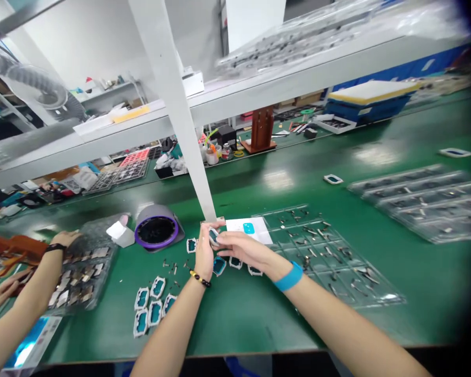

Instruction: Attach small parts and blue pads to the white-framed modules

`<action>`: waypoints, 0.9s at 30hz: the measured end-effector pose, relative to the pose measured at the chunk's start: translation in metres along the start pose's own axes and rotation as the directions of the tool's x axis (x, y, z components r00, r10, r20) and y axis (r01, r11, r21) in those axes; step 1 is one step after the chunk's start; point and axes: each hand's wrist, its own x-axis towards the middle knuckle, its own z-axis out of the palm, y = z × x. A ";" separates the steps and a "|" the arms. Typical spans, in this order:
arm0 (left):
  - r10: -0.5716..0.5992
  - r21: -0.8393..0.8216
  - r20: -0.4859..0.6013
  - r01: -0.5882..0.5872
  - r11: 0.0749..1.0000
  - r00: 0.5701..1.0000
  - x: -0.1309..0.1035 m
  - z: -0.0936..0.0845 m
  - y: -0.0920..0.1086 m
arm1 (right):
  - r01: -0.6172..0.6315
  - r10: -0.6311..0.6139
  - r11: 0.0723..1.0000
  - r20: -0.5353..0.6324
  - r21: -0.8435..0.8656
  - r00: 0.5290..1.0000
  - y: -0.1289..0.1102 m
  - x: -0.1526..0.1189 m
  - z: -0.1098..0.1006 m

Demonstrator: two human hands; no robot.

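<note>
A small white-rimmed frame with a dark teal centre [213, 236] is held between my two hands, near the foot of the white post. My left hand [204, 254], with a beaded bracelet at the wrist, is closed around its left side. From the right, my right hand [245, 248], wearing a blue wristband, has its fingers on the same piece. Similar frames lie just beneath and beside my hands, one of them bright blue [219, 266]. Several more frames [155, 312] are grouped at the lower left. Behind my right hand lies a white sheet [259, 229] with a blue rounded square.
A clear tray of small metal parts [322, 251] lies at the right, with stacked trays [424, 199] beyond. A purple-rimmed round device [157, 231] stands left. A co-worker's arms [39, 283] reach over a parts tray [80, 277]. The white post [180, 115] rises just behind my hands.
</note>
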 end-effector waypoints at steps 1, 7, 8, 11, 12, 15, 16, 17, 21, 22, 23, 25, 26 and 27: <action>0.013 -0.040 0.052 -0.011 0.999 0.999 0.000 -0.004 0.001 | 0.014 -0.014 0.999 -0.016 -0.029 1.000 0.000 0.001 -0.005; 0.120 -0.173 0.435 -0.048 0.984 0.892 0.003 -0.035 0.014 | 0.110 -0.139 0.965 -0.111 -0.238 0.984 -0.009 -0.006 -0.032; 0.125 -0.134 0.411 -0.076 0.988 0.903 0.002 -0.035 0.015 | 0.135 -0.176 0.949 -0.122 -0.286 0.977 -0.010 -0.008 -0.032; 0.191 0.017 0.257 -0.202 0.979 0.947 -0.002 -0.028 0.012 | 0.203 -0.281 0.876 -0.121 -0.438 0.952 -0.010 -0.013 -0.028; 0.227 0.065 0.224 -0.247 0.967 0.948 -0.005 -0.024 0.011 | 0.213 -0.303 0.854 -0.121 -0.474 0.945 -0.010 -0.014 -0.026; 0.308 0.147 0.151 -0.330 0.932 0.939 -0.010 -0.014 0.008 | 0.238 -0.354 0.803 -0.115 -0.547 0.928 -0.009 -0.019 -0.021; 0.321 0.156 0.122 -0.338 0.928 0.939 -0.011 -0.011 0.007 | 0.254 -0.379 0.782 -0.110 -0.570 0.919 -0.010 -0.020 -0.020; 0.327 0.156 0.091 -0.338 0.928 0.940 -0.011 -0.009 0.007 | 0.270 -0.407 0.756 -0.104 -0.596 0.908 -0.011 -0.022 -0.019; 0.294 0.106 -0.026 -0.290 0.951 0.955 -0.013 -0.004 0.006 | 0.291 -0.558 0.606 -0.135 -0.740 0.819 -0.015 -0.028 -0.019; 0.284 0.091 -0.048 -0.279 0.956 0.958 -0.013 -0.003 0.005 | 0.289 -0.592 0.565 -0.136 -0.772 0.794 -0.015 -0.029 -0.019; 0.277 0.080 -0.063 -0.271 0.959 0.959 -0.014 -0.003 0.005 | 0.291 -0.620 0.530 -0.129 -0.796 0.774 -0.015 -0.029 -0.020; 0.273 0.067 -0.086 -0.268 0.961 0.958 -0.015 -0.001 0.003 | 0.294 -0.656 0.477 -0.112 -0.828 0.747 -0.014 -0.029 -0.020; 0.276 0.065 -0.096 -0.271 0.960 0.956 -0.016 0.000 0.002 | 0.297 -0.667 0.458 -0.103 -0.838 0.738 -0.013 -0.028 -0.020; 0.280 0.064 -0.104 -0.275 0.959 0.954 -0.017 0.001 0.001 | 0.300 -0.677 0.442 -0.095 -0.845 0.730 -0.011 -0.027 -0.019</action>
